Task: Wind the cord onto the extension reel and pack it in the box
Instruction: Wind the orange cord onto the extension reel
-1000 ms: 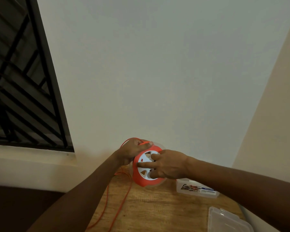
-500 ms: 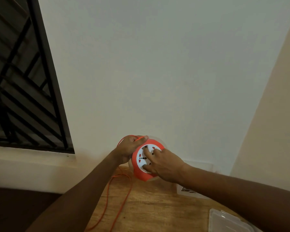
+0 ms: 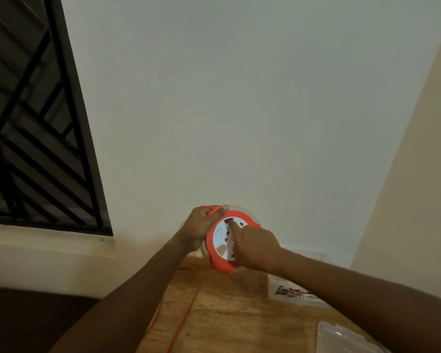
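Extension reel (image 3: 220,261), orange with a white socket face, is held low at centre frame above the wooden table (image 3: 229,314). Left hand (image 3: 200,229) grips its rim and pinches the orange cord (image 3: 189,301); right hand (image 3: 257,248) presses curled fingers on its face. Clear box (image 3: 294,294) sits lower right.

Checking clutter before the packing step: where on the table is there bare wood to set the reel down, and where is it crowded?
Bare wood lies mid-table, bordered by the loose orange cord on the left, the clear box on the right and the reel behind. The near right corner is crowded by the clear lid and the right forearm; the left edge carries trailing cord.
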A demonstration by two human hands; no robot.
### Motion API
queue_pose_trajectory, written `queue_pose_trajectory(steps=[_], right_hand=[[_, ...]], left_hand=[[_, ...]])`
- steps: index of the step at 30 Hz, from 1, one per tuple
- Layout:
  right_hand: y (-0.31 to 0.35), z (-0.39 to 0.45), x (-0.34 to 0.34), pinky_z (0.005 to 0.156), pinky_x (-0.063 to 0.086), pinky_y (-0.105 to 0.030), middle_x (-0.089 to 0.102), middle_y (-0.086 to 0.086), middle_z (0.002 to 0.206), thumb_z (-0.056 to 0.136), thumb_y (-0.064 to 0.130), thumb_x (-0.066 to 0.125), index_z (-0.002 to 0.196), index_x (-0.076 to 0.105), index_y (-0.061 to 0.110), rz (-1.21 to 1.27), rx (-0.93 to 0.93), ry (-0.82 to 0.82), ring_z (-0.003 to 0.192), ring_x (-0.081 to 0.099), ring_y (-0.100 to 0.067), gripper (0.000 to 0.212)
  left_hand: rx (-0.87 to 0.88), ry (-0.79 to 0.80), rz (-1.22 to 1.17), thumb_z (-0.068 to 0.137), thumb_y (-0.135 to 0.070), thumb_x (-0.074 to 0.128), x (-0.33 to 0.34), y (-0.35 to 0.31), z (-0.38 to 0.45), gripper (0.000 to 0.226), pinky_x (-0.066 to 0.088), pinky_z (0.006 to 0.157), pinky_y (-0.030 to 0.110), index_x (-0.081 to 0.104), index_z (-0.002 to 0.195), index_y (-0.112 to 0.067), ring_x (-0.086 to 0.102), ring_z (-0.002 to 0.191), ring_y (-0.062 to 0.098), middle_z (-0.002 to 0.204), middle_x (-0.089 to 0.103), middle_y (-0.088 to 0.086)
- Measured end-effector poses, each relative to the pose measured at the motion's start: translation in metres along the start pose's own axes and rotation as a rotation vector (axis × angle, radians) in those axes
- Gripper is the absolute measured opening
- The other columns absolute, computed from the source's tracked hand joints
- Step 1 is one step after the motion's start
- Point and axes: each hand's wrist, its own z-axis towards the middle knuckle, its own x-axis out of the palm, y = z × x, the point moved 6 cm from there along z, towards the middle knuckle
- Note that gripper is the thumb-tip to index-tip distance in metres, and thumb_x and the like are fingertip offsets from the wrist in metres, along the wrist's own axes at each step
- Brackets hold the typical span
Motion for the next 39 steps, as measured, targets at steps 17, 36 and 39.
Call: queue_pose_trajectory(steps=[17, 36, 39], right_hand=[[0.009, -0.031, -0.011, 0.082, 0.057, -0.051, 0.034, -0.019, 0.151, 0.094, 0.017, 0.063, 0.14, 0.045, 0.029, -0.587, -0.777, -0.134, 0.119, 0.053, -0.04, 0.051], [0.027, -0.03, -0.001, 0.097, 0.047, -0.054, 0.02, -0.015, 0.158, 0.09, 0.033, 0.069, 0.143, 0.041, 0.033, -0.763, -0.69, -0.038, 0.119, 0.051, -0.041, 0.06], [0.031, -0.025, -0.004, 0.094, 0.048, -0.052, 0.031, -0.026, 0.15, 0.093, 0.036, 0.065, 0.151, 0.022, 0.033, -0.737, -0.597, -0.06, 0.115, 0.055, -0.042, 0.072]], left_hand=[[-0.033, 0.122, 0.017, 0.091, -0.048, 0.067, -0.001, -0.008, -0.008, 0.034, 0.064, 0.064, 0.033, 0.08, 0.099, -0.018, 0.08, 0.081, 0.029, 0.099, 0.082, 0.012], [-0.058, 0.225, 0.101, 0.094, -0.047, 0.069, -0.001, -0.005, -0.011, 0.029, 0.064, 0.067, 0.034, 0.081, 0.1, -0.021, 0.08, 0.086, 0.031, 0.102, 0.082, 0.012], [-0.037, 0.189, 0.087, 0.086, -0.052, 0.074, -0.002, -0.008, -0.012, 0.034, 0.064, 0.066, 0.034, 0.081, 0.1, -0.021, 0.08, 0.084, 0.03, 0.1, 0.082, 0.01]])
